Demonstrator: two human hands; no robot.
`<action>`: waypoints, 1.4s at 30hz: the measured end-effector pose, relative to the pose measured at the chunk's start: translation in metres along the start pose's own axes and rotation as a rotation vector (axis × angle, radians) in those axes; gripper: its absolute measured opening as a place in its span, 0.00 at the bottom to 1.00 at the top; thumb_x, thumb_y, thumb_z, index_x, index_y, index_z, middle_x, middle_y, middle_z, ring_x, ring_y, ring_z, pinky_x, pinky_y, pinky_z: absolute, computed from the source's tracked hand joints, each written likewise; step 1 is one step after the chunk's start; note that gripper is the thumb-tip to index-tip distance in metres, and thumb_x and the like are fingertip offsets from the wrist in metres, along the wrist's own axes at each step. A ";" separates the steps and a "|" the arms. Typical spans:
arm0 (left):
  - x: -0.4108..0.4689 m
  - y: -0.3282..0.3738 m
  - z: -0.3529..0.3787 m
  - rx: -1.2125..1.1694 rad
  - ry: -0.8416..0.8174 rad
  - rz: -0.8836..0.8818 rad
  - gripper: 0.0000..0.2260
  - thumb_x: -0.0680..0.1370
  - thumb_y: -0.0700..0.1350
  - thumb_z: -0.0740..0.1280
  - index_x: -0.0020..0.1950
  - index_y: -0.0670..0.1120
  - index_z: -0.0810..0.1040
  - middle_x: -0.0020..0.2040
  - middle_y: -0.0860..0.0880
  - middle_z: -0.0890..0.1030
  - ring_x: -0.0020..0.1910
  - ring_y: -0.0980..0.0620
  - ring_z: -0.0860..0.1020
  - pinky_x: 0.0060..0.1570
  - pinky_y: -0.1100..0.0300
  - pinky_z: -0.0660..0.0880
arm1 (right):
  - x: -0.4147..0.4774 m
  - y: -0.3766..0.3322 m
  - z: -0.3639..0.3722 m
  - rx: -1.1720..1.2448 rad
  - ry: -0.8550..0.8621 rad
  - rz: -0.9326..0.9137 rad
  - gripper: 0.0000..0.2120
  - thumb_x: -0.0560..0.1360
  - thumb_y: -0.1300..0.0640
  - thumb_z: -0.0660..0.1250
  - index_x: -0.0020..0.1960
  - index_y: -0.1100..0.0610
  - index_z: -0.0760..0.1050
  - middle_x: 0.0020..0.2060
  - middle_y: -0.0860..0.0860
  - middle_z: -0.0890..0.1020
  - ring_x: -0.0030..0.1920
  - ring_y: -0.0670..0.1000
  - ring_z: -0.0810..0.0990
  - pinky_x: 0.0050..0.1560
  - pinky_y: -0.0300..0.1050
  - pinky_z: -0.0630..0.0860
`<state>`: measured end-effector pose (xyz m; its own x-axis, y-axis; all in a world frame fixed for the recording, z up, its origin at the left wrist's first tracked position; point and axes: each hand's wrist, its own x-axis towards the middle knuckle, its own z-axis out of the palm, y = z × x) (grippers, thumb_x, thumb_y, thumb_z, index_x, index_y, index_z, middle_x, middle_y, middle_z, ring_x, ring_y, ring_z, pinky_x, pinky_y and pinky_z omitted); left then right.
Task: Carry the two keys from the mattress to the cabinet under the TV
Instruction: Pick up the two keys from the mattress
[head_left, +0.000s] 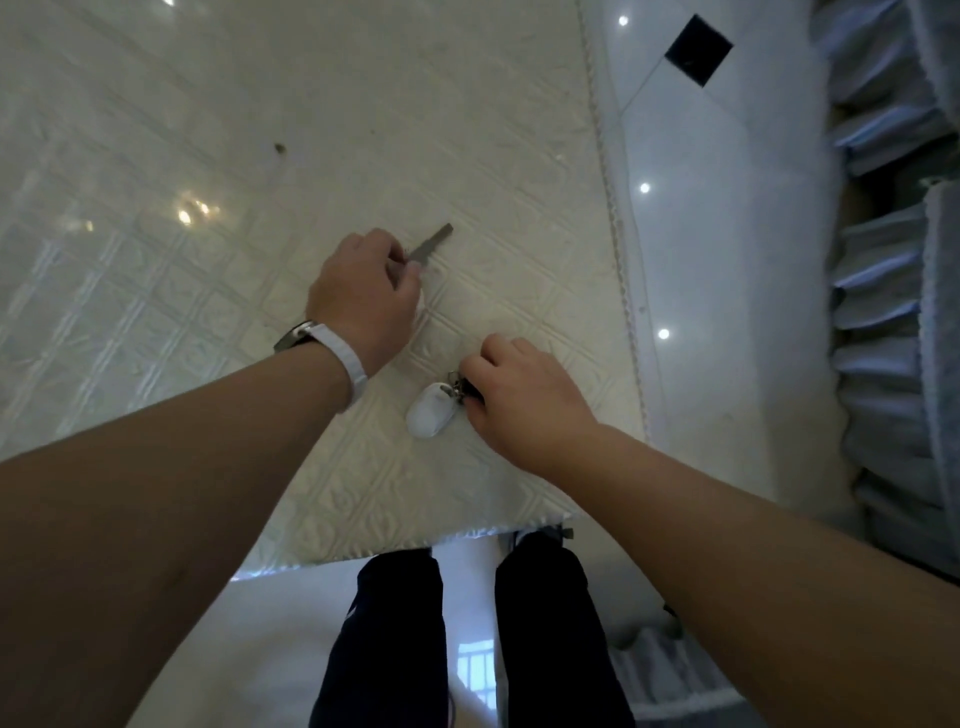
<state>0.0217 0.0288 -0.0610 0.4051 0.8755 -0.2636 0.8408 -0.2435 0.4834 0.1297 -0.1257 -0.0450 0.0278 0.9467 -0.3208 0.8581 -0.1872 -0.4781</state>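
Note:
A white quilted mattress (363, 130) fills most of the view. My left hand (363, 296), with a white watch strap on the wrist, pinches the head of a grey metal key (430, 243) whose blade points up and to the right on the mattress. My right hand (511, 395) is closed on the dark head and metal ring of a second key; that key's blade is hidden under my fingers. A white oval fob (431, 413) hangs from that ring and lies on the mattress. The cabinet and TV are out of view.
The mattress's near edge (415, 545) runs just above my dark-trousered legs (389, 649). Glossy white floor (727, 260) with a black inset tile (698, 49) lies to the right. Grey ruffled fabric (883, 312) lines the far right.

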 end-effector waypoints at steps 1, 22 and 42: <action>0.001 -0.002 0.001 -0.002 -0.001 0.011 0.09 0.75 0.50 0.63 0.47 0.45 0.75 0.45 0.44 0.75 0.42 0.41 0.75 0.43 0.48 0.75 | 0.001 0.000 0.000 0.001 0.002 -0.006 0.08 0.74 0.59 0.66 0.49 0.63 0.76 0.47 0.62 0.77 0.47 0.63 0.74 0.40 0.54 0.66; -0.047 0.005 -0.052 -0.401 0.078 0.053 0.06 0.76 0.48 0.64 0.47 0.47 0.78 0.42 0.52 0.81 0.42 0.52 0.78 0.44 0.53 0.76 | -0.011 -0.029 -0.011 0.249 0.137 0.008 0.05 0.73 0.64 0.67 0.40 0.63 0.75 0.39 0.61 0.79 0.39 0.62 0.76 0.36 0.54 0.71; -0.132 0.145 -0.281 -0.762 -0.237 0.212 0.06 0.77 0.37 0.64 0.41 0.44 0.75 0.34 0.43 0.78 0.29 0.54 0.76 0.33 0.62 0.73 | -0.117 -0.169 -0.255 1.451 0.502 0.646 0.07 0.76 0.60 0.57 0.44 0.61 0.73 0.31 0.58 0.82 0.35 0.58 0.84 0.42 0.54 0.82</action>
<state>-0.0105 -0.0043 0.2787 0.6646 0.7107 -0.2308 0.2986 0.0306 0.9539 0.1120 -0.1385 0.2816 0.5628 0.5522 -0.6151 -0.5091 -0.3547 -0.7842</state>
